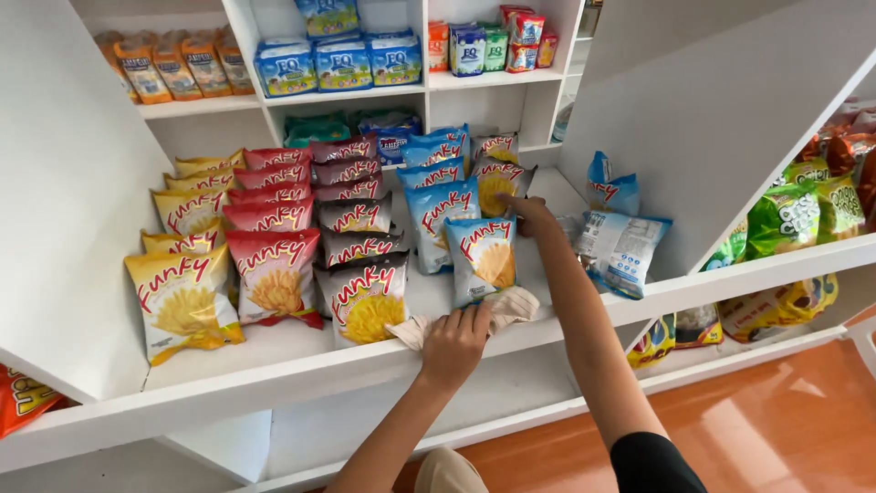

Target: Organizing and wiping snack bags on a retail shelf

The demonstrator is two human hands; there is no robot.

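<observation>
My left hand [454, 343] presses a beige cloth [507, 307] flat on the white shelf [301, 365], just in front of a blue snack bag [481, 258]. My right hand [529, 215] reaches further back and grips the edge of a dark snack bag [497, 187] in the rear row. Rows of yellow snack bags [182, 297], red snack bags [274, 274] and dark snack bags [363, 297] stand in lines to the left.
Two light-blue bags [620, 246] lie loose at the shelf's right end. Upper shelves hold blue packs [342, 62] and orange packs [173, 66]. A slanted white panel [703, 110] divides off green and orange bags [803, 215] at right. Orange floor [776, 429] lies below.
</observation>
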